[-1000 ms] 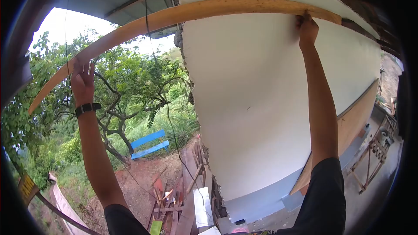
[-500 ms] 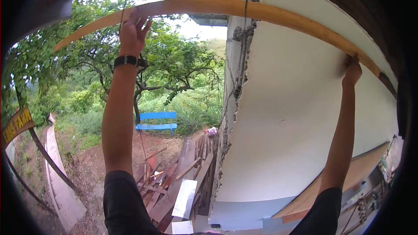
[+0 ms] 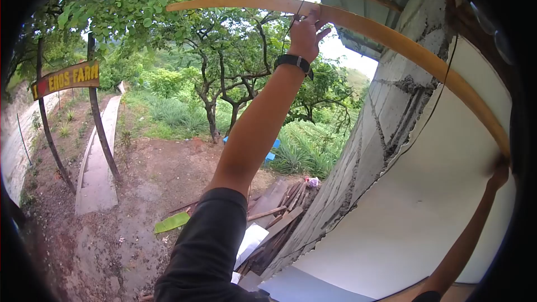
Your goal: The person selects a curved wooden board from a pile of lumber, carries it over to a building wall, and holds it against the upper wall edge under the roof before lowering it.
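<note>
A long wooden board (image 3: 386, 36), bowed by the lens, spans the upper part of the view from the tree leaves to the white wall. Near its middle, my left hand (image 3: 305, 33) reaches up against the lower edge, with some fingers spread and others at the board; a black watch is on that wrist. My right hand (image 3: 498, 173) holds the board near its right end, by the white wall panel (image 3: 419, 207). Its fingers are dark and partly blurred. A thin black cable (image 3: 442, 92) hangs across the board.
A rough concrete column (image 3: 386, 112) stands beside the wall. Below lie stacked wood scraps (image 3: 279, 212) and a white sheet (image 3: 251, 241). A tree (image 3: 210, 106), a blue bench (image 3: 271, 156), a narrow path (image 3: 100, 162) and a yellow-lettered sign (image 3: 67, 80) are outside.
The view has turned left, bringing the sign and path further in. Both hands and the board now appear farther right, with my right hand lower in the view. Both hands remain at the board.
</note>
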